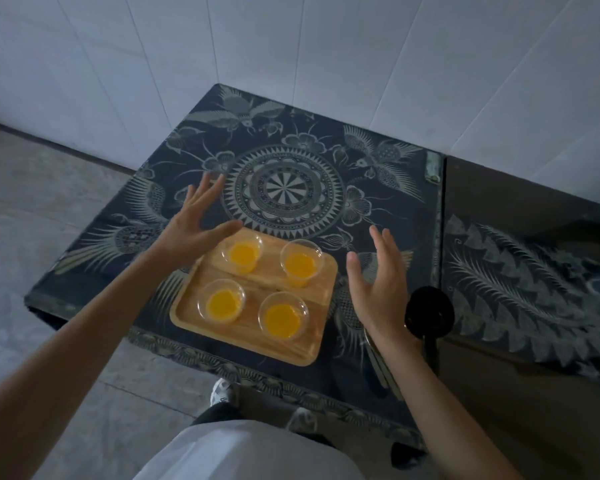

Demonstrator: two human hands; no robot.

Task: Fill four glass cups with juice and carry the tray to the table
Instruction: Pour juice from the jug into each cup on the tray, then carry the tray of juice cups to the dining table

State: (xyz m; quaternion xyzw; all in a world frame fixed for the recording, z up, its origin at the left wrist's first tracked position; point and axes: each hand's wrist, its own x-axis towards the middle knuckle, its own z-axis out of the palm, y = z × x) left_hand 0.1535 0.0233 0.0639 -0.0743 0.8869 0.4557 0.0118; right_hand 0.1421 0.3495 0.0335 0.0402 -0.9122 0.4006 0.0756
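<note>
With all four cups (253,284) showing orange juice and the wooden tray (314,346) resting on the dark patterned table (388,209), the task looks to be at its final step: tray set down near the table's front edge, approx. centre-left.

Hand state:
- Left hand (191,225): fingers spread wide, holding nothing, above the tray's far-left corner.
- Right hand (378,285): fingers extended, holding nothing, just beside the tray's right edge, no contact visible.

Next move, by judgement: either hands clear away (task complete), or, if repositioning is req'd, grip both short edges level and evenly; cups are unsecured and liquid will slosh.

Surroundings: a black round object (429,315) sits right of the tray, near the right wrist; ident. unclear. White tiled wall (291,46) behind. Shoes (224,391) visible below the table edge. No obstruction betw. hands and tray.
</note>
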